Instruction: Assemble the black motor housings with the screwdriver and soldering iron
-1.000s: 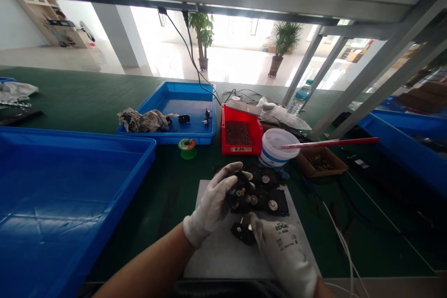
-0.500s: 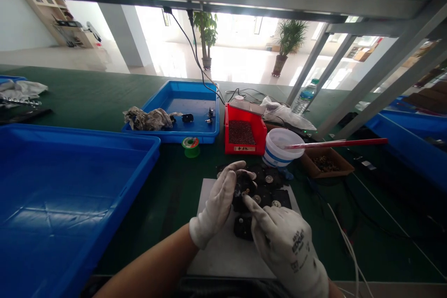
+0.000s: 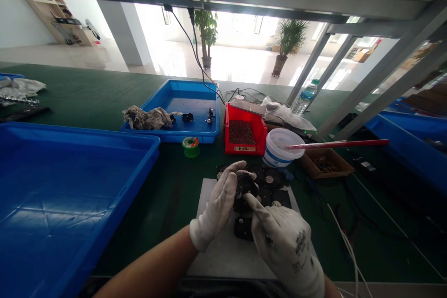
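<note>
While left fingers (image 3: 229, 184) grasp a black part (image 3: 240, 201) | right fingers (image 3: 260, 209) touch it, grip unclear | board's (image 3: 226, 260) near edge between forearms

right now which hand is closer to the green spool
Left. The left hand, holding a black part, is right of the green spool and nearer the camera; the right hand is farther right and nearer the camera still.

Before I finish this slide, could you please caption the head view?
Gloved left hand holds a black component above a pale sheet while the right hand puts a forefinger to it.
</note>
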Demonstrator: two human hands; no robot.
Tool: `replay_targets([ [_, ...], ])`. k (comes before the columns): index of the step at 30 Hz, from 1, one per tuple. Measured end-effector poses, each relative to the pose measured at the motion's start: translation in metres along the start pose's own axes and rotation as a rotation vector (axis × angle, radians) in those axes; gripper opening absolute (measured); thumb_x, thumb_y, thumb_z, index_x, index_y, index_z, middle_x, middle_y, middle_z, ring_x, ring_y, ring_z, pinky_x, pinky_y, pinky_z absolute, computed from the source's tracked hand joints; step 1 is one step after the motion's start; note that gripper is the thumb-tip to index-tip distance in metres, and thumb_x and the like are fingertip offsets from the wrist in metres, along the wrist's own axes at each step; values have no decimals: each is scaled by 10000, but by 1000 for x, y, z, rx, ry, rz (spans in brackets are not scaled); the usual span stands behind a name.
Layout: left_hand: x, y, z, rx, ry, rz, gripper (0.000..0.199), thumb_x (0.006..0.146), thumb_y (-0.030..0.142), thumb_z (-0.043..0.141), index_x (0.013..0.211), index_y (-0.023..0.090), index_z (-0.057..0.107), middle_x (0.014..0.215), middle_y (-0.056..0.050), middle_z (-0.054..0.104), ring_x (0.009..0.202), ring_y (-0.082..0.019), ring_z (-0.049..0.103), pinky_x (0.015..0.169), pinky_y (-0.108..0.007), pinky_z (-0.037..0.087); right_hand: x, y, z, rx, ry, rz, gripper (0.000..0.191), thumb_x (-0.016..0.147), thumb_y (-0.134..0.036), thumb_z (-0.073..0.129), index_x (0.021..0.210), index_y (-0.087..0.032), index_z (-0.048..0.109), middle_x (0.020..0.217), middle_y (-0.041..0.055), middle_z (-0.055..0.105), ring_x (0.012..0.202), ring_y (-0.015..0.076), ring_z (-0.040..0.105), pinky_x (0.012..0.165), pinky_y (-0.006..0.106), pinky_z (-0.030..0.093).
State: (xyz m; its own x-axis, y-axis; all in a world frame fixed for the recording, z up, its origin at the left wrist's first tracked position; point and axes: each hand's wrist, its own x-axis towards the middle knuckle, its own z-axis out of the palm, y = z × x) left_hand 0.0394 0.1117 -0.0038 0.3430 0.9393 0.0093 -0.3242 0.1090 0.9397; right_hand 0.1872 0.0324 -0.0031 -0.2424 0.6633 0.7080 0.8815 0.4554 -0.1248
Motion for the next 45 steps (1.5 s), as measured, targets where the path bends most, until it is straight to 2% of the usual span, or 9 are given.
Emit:
replay_targets([
  [2,0,4,0,64,22,44,620,1030,673,415,1385,205,611,1225,-115,756,1222,-300,668,1077,-427,492,-5,1,-3,71,75,120,351,992,-98,544,1314,-187,651,880,75,805,649,191,725,661,339,561],
  [4,-1,9,0,132,46,86,596,1040,651,419,1355,200,648,1195,-104,772,1240,-286,648,1135,-413,442,-6,4,-3,186,92,384,291,1018,-204,565,1299,-215,640,957,90,805,739,212,761,657,325,596],
  [7,-3,12,1,91,18,68,601,1032,660,428,1373,217,650,1201,-95,777,1240,-286,648,1129,-414,454,0,8,1,519,-14,744,323,1040,-435,544,1245,-210,652,833,64,772,626,209,721,519,298,572],
  [10,-5,10,3,-1,-65,14,687,1013,712,401,1438,210,599,1241,-115,760,1239,-302,663,1108,-436,483,12,10,3,895,-155,923,458,1009,-597,536,1137,-190,701,614,5,662,463,176,593,412,273,478],
  [14,-4,7,-1,-25,-120,10,645,1026,687,409,1412,218,626,1362,-118,699,1357,-302,581,1175,-428,418,19,10,-5,1038,-148,1086,554,921,-699,631,1062,-170,718,538,-27,577,447,140,508,403,236,401],
  [18,-4,18,-5,103,-96,-82,391,966,497,664,1231,213,714,1178,-81,733,1102,-265,670,955,-362,527,16,14,-18,972,-82,1070,604,896,-738,629,1024,-154,715,548,-19,577,476,141,508,435,240,413],
  [22,-8,30,1,150,-88,-152,326,853,413,798,1067,172,750,948,-49,705,807,-186,645,729,-290,510,11,20,-24,856,-62,1021,629,914,-725,598,1123,-143,711,554,-23,569,490,170,541,444,266,446],
  [30,-15,29,16,145,-64,-182,207,792,246,799,954,158,704,889,-19,654,760,-141,593,701,-260,480,0,20,-21,738,24,782,385,981,-531,579,1090,-197,736,679,10,648,528,174,586,493,277,528],
  [45,-24,35,28,94,-66,-244,223,785,156,742,977,175,630,939,-4,642,848,-156,614,782,-286,509,-6,24,-24,826,-37,885,511,973,-632,553,1157,-192,739,646,13,609,537,187,556,478,293,463],
])
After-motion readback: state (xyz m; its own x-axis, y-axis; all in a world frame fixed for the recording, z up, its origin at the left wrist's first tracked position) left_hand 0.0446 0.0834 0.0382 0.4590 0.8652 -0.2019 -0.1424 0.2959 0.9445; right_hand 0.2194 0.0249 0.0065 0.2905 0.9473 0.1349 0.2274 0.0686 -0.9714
